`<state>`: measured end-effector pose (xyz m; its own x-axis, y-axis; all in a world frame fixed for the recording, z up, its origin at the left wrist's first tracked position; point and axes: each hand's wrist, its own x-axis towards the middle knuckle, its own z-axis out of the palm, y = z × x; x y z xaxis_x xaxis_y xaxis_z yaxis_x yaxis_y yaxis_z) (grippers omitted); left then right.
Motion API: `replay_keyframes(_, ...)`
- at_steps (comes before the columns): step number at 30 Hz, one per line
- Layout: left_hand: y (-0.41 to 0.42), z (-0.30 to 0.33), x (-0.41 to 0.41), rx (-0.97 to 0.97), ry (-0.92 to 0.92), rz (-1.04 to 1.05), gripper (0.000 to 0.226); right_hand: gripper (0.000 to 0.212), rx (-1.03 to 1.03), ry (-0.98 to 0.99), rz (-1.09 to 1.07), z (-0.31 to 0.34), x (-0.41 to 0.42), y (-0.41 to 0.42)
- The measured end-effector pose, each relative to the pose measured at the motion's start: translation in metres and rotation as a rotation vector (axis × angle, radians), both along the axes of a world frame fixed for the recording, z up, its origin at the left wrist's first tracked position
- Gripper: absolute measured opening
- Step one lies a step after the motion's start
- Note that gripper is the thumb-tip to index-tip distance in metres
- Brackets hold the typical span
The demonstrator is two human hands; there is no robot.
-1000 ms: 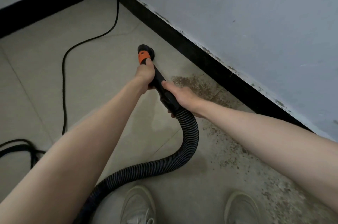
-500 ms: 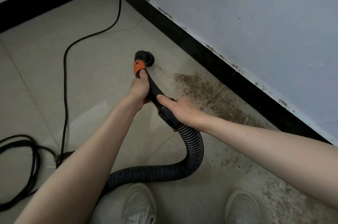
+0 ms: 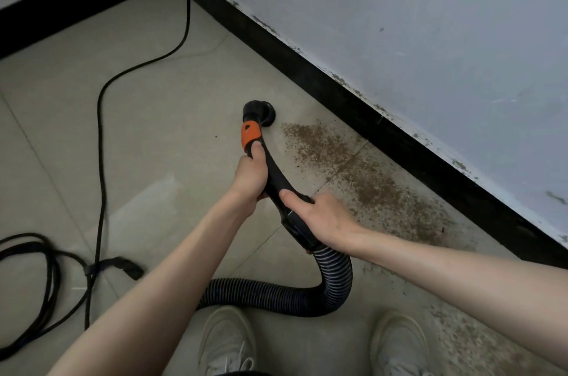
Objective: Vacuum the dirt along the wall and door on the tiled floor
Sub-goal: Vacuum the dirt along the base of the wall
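The left hand and the right hand both grip the black vacuum handle. Its nozzle touches the floor, just left of the brown dirt near the wall.

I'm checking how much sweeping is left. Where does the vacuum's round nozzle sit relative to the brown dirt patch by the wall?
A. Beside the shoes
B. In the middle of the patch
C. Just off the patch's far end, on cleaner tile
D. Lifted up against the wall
C: the nozzle rests on the tile just beyond the far end of the brown dirt patch, which stretches back along the baseboard toward the person.
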<state>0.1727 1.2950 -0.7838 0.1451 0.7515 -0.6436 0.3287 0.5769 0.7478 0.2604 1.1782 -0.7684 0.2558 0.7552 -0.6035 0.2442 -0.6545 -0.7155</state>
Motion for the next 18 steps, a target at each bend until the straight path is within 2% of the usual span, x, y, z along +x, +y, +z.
replay_keyframes(11,-0.015,-0.003,0.022,0.006,-0.03,-0.201,0.05,0.065,-0.046,-0.108,-0.155,0.004,0.0,-0.027)
replay_keyframes(18,-0.013,0.005,0.042,-0.078,-0.13,-0.263,0.048,0.064,-0.077,-0.185,-0.219,0.01,0.006,-0.025)
